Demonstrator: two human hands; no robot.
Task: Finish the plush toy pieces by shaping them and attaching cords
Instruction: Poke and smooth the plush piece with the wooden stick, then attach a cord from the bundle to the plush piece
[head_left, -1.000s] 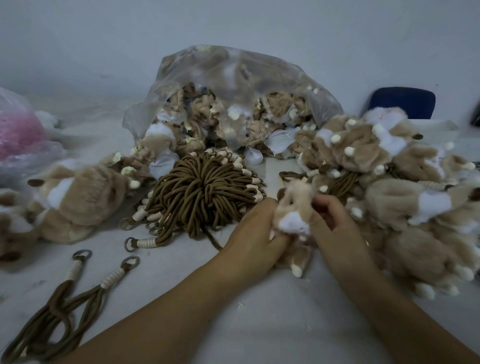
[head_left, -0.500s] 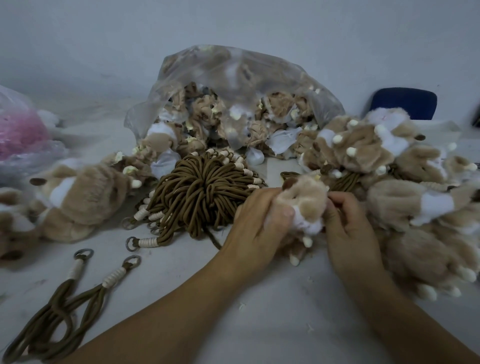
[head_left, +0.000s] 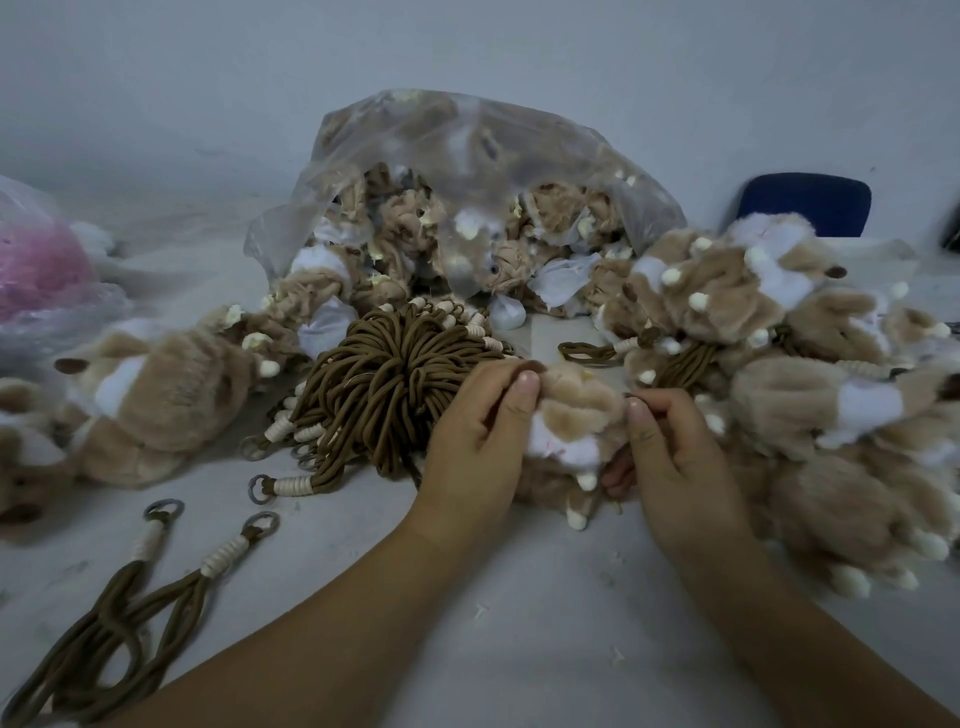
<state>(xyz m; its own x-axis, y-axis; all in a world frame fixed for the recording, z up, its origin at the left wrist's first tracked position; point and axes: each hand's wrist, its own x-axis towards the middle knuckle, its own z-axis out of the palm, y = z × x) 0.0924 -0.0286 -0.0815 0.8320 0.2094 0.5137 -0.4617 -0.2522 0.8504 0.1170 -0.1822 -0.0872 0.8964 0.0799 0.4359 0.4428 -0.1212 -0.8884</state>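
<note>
pinching a tan plush piece (head_left: 576, 415) from either side — left hand (head_left: 478, 441), right hand (head_left: 670, 457), fingers curled

Back: clear plastic bag of tan plush pieces (head_left: 467, 171).
Centre: bundle of brown looped cords (head_left: 384, 374), before the bag.
Right: heap of tan-and-white plush toys (head_left: 779, 322).
Between bundle and heap: small tan plush piece (head_left: 576, 410).
Front left: two loose brown cords (head_left: 111, 623).
</note>
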